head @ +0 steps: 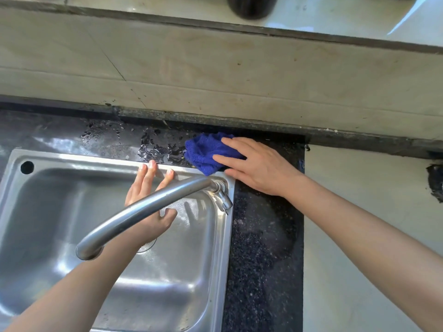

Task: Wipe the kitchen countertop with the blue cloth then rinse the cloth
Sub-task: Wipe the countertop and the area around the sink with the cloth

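Head view, looking down on the sink corner of the bench [263,236]. Right grip [259,166]: fingers straight and spread, laid flat upon the blue cloth [206,152], pressing it to the dark speckled bench; not curled round it. The blue cloth lies bunched under the fingertips of the right grip, jutting out to their left; it sits on the strip of bench behind the sink [72,156], its near corner just touching the sink's back rim, close behind the base of the faucet [148,209]. Left grip [141,190]: fingers extended and holding nothing; the fingertips rest on the back rim of the sink, the palm over the basin, the thumb spread toward the right; the faucet spout crosses above it and hides part of the palm, so contact of the palm with the basin wall cannot be judged. The two grips are near one another but apart; the left grip does not touch the cloth. Water droplets [153,149] stand on the bench just left of the cloth; a tiled wall [215,68] rises behind; a round hole [27,167] pierces the sink's far left corner.
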